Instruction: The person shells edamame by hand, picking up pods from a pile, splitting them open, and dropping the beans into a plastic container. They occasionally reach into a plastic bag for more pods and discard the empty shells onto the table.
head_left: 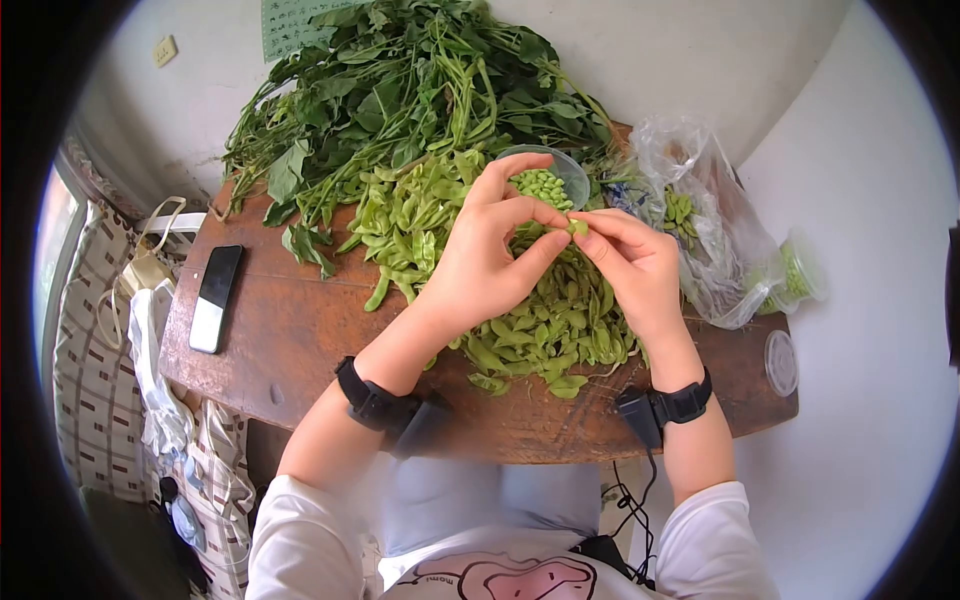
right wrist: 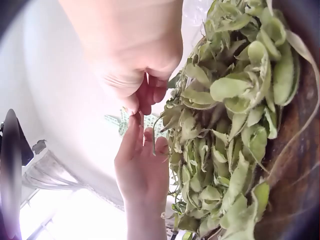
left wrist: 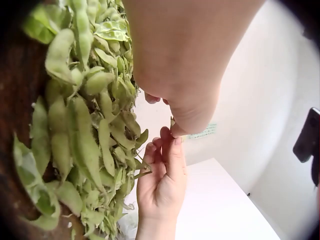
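Both hands meet above a heap of green pods, fingertips close together. Between them is a small green pod. The left hand pinches it from the left with thumb and index finger; the right hand pinches its other side. In the left wrist view the left hand hides most of the pod. The right wrist view shows the right hand above the left, fingers curled inward. Just behind the hands, a clear bowl holds shelled green beans.
Leafy stalks cover the back of the wooden table. A phone lies at the left. On the right are a plastic bag, a tipped clear container of beans and a round lid. Unopened-looking pods lie left of the hands.
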{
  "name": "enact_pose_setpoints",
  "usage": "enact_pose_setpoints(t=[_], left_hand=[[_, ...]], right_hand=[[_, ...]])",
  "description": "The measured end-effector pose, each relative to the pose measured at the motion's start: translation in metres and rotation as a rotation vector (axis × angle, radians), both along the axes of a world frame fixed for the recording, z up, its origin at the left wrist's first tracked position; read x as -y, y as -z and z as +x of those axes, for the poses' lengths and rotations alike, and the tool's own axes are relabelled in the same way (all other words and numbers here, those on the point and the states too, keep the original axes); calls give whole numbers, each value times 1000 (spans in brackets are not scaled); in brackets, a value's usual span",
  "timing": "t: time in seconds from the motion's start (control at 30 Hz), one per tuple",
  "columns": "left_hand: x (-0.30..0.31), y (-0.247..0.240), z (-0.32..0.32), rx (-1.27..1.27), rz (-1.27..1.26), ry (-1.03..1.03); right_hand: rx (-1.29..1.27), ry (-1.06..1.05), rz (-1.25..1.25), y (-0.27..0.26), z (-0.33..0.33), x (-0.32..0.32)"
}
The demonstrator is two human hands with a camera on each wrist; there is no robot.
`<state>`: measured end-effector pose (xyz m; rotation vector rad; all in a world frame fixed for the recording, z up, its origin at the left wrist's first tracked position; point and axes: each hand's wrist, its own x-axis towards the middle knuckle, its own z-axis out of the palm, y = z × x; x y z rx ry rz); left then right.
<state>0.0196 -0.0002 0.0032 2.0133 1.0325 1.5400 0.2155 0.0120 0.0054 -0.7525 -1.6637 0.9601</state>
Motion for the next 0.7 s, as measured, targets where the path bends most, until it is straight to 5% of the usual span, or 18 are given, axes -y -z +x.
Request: enact_pose_setpoints(t=[0.1, 0.3, 0.43, 0.57, 0.7], left_hand=[[-1, 2, 1, -17, 27, -20], [-10, 9, -5, 142, -83, -97], [-13, 9, -8, 221, -162, -21], [-5, 1, -9, 335, -454, 13], [-11, 9, -7, 380, -440, 116]], right_hand=[[-42, -65, -85, 2, 6, -5], [-135, 140, -26, -7, 1, -23], [153, 251, 77, -12, -9, -51], [63, 57, -19, -17, -15, -37], [-94, -139, -175, -14, -7, -18]])
